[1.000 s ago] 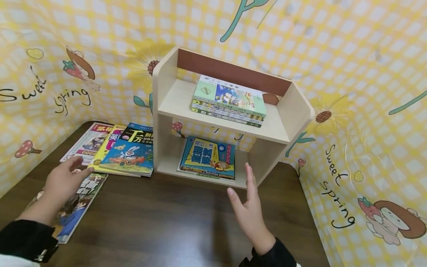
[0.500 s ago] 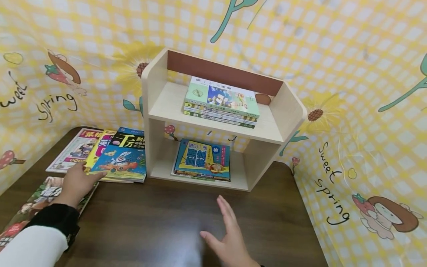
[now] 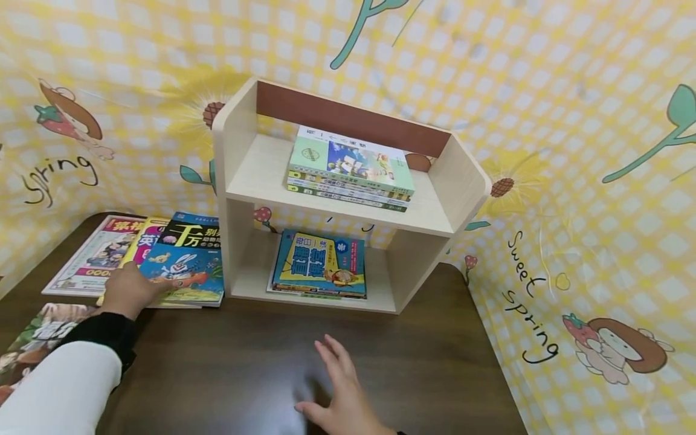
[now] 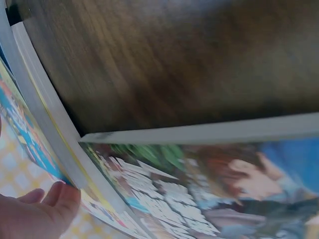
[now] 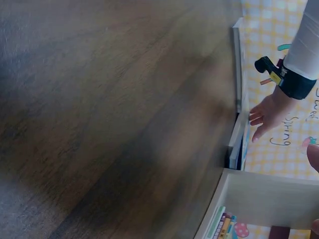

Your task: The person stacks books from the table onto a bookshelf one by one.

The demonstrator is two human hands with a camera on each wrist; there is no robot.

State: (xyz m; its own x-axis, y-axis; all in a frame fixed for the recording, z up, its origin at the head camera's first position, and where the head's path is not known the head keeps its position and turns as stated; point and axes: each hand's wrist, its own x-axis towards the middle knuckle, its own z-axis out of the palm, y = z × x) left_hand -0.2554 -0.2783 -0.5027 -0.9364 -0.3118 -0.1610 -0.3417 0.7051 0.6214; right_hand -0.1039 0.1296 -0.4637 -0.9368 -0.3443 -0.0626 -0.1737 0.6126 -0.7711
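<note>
On the left of the table, my left hand (image 3: 130, 289) rests at the near left corner of a blue magazine (image 3: 187, 266) with a rabbit on its cover. Its thumb lies across the cover, and in the left wrist view its fingertips (image 4: 65, 194) touch the books' edge. Under the blue magazine lies a yellow magazine (image 3: 142, 241); a white-and-pink magazine (image 3: 106, 257) is farther left. Another magazine (image 3: 46, 335) with figures on its cover lies nearer, partly under my left forearm. Over the front of the table, my right hand (image 3: 345, 396) holds nothing, its fingers spread.
A two-tier wooden bookshelf (image 3: 241, 151) stands at the back. Its upper shelf bears a stack of green books (image 3: 350, 163); the lower one bears a stack of blue books (image 3: 321, 263). Yellow checked cloth (image 3: 544, 90) surrounds the dark wooden table (image 3: 435, 362).
My left hand has moved from above the near magazine onto the blue and yellow magazines. My right hand has drawn back from the shelf, towards the front and left. The view has swung right.
</note>
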